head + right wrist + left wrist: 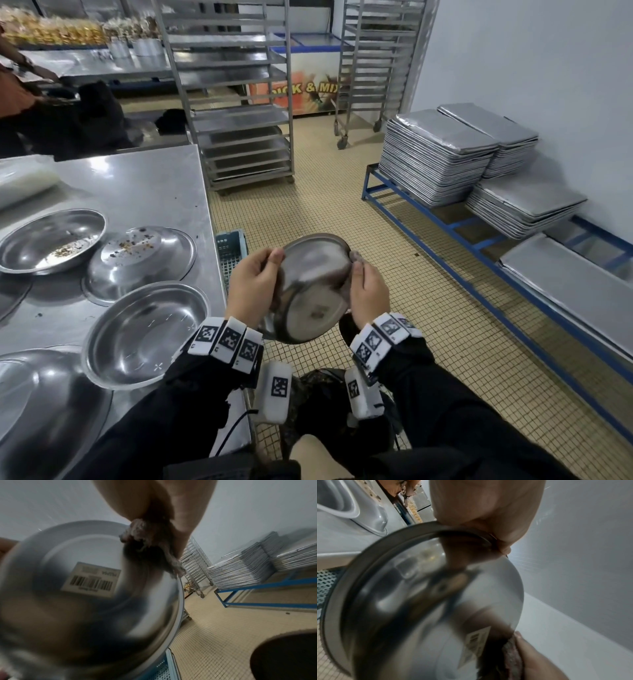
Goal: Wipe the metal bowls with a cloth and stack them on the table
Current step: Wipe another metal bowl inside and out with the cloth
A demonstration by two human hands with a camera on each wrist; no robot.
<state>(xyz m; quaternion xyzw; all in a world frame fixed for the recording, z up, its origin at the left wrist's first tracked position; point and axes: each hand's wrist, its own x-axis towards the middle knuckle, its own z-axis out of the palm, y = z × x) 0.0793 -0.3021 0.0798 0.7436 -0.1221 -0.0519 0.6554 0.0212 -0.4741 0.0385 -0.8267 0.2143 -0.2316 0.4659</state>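
Note:
I hold a metal bowl (311, 291) in the air off the table's right edge, tilted, with its underside and barcode sticker (92, 580) facing me. My left hand (270, 270) grips its left rim, thumb (488, 513) over the edge. My right hand (358, 274) pinches a greyish cloth (145, 540) against the right rim; the cloth (511, 655) also shows in the left wrist view beside the bowl (428, 601). On the steel table (154, 185) lie a bowl with crumbs (51, 240), an upturned bowl with crumbs (137, 260), a clean-looking bowl (147, 329) and a larger bowl (41, 411).
A blue perforated crate (233, 250) sits on the tiled floor by the table corner. Wheeled tray racks (239, 102) stand behind it. Stacks of metal trays (442, 154) rest on a low blue frame along the right wall. Another person (17, 85) works far left.

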